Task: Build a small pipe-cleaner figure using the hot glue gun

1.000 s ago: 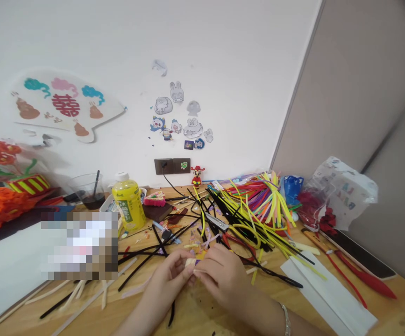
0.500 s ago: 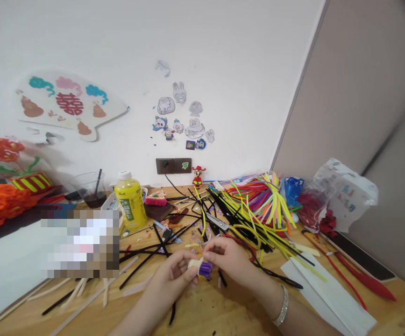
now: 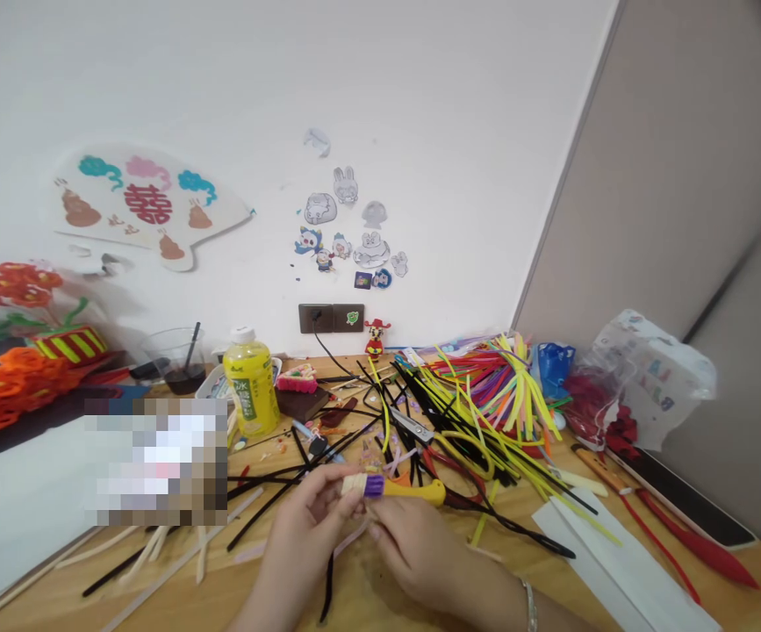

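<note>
A cream, purple and yellow pipe-cleaner bundle (image 3: 393,488) is gripped by the left hand (image 3: 307,527); the right hand (image 3: 419,553) is held just below it, contact unclear. Black pipe cleaners (image 3: 275,483) and scissors (image 3: 412,424) are strewn behind, and the label (image 3: 252,395) on a yellow bottle (image 3: 241,358) cannot be read.

wall: white, bare above, ahead of the grip (image 3: 360,491) | socket panel: dark, double, straight ahead at wall foot (image 3: 331,318) | partition: beige, right of grip (image 3: 670,175) | desk: light wood, beneath grip (image 3: 749,610)
</note>
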Tool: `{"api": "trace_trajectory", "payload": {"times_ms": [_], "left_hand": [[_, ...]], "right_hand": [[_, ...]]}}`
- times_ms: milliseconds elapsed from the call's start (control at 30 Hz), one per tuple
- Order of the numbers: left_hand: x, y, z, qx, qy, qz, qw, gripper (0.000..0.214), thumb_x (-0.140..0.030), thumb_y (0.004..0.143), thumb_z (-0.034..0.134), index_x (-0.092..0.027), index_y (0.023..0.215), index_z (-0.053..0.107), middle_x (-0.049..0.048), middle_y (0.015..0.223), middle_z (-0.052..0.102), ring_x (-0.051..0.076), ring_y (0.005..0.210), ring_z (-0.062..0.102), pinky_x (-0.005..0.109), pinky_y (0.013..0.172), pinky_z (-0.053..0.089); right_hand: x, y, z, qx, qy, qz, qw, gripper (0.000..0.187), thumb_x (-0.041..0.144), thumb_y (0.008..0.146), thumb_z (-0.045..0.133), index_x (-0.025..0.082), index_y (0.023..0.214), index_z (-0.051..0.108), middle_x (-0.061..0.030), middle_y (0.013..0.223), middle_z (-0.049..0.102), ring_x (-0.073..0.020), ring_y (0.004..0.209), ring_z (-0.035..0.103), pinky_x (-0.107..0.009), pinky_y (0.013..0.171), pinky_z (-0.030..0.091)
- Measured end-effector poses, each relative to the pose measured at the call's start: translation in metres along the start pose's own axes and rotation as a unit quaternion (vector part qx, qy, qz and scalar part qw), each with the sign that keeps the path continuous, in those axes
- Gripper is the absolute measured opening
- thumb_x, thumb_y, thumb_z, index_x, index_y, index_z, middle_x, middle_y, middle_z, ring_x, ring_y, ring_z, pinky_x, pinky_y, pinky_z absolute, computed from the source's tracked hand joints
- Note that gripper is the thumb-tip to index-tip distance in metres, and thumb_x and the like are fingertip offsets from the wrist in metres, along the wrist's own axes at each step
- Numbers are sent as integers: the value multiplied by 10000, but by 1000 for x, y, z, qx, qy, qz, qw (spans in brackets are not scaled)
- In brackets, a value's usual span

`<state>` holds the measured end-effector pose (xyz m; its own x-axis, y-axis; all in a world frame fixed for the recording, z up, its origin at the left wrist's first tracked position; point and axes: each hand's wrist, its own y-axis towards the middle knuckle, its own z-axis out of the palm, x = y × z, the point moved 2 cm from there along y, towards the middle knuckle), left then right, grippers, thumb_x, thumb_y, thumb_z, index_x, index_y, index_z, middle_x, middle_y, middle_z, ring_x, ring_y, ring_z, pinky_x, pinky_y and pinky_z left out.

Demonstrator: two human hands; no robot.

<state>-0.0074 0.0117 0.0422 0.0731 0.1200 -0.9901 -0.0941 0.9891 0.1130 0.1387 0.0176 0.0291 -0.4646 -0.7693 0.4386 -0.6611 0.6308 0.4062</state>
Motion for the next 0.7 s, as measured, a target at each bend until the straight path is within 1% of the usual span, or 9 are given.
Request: {"api": "trace_trajectory", "payload": {"times_ms": [100,167,233,300,400,500,567,700], "left_hand": [[4,2,-4,-10,52,27,998,210,-342,647,695,-199,794,647,31,792,710,212,775,646,284,710,502],[7,4,-6,-5,93,35,995,182,-312,670,672,-197,810,653,41,812,711,220,780,649,296,716,499],[9,5,-6,11,126,39,991,161,-286,678,657,-194,810,663,51,822,713,228,779,651,304,720,494],[8,6,-5,31,143,41,988,141,-261,668,654,-196,793,673,55,823,716,234,788,649,307,729,488],[4,5,-4,54,145,36,987,143,-245,652,654,-203,785,682,56,832,717,238,803,641,312,743,481],[0,4,-2,75,129,16,989,167,-255,640,664,-203,797,688,54,819,713,235,792,631,310,727,478],[-2,3,-1,91,104,4,990,176,-265,623,685,-197,786,688,46,772,703,221,747,623,293,685,477],[-1,2,2,130,39,-29,990,203,-297,612,718,-179,772,675,18,663,668,166,613,584,252,591,459]], "right_hand": [[2,-1,4,17,-101,-48,994,200,154,866,353,141,947,536,-89,816,650,-191,698,588,-272,617,447],[0,-1,4,10,-141,-85,986,227,166,883,326,137,897,551,-84,749,645,-185,627,569,-269,563,424],[-2,0,0,-14,-150,-97,984,278,195,906,300,145,835,564,-75,700,636,-178,593,554,-268,542,402],[-5,1,-7,-51,-133,-82,986,328,231,922,289,158,770,571,-66,662,626,-173,593,550,-264,547,389],[-9,3,-20,-85,-69,-51,993,319,265,925,325,170,773,589,-52,686,631,-158,641,560,-250,590,391],[-13,6,-29,-87,0,-15,996,285,287,912,379,179,767,599,-26,679,621,-142,638,552,-233,597,392],[-17,8,-31,-84,41,12,996,276,294,904,400,179,752,599,-20,685,615,-138,647,550,-230,606,395],[-24,9,-25,-72,114,35,990,276,296,900,409,166,740,593,-16,707,600,-133,672,548,-224,629,399]]}}
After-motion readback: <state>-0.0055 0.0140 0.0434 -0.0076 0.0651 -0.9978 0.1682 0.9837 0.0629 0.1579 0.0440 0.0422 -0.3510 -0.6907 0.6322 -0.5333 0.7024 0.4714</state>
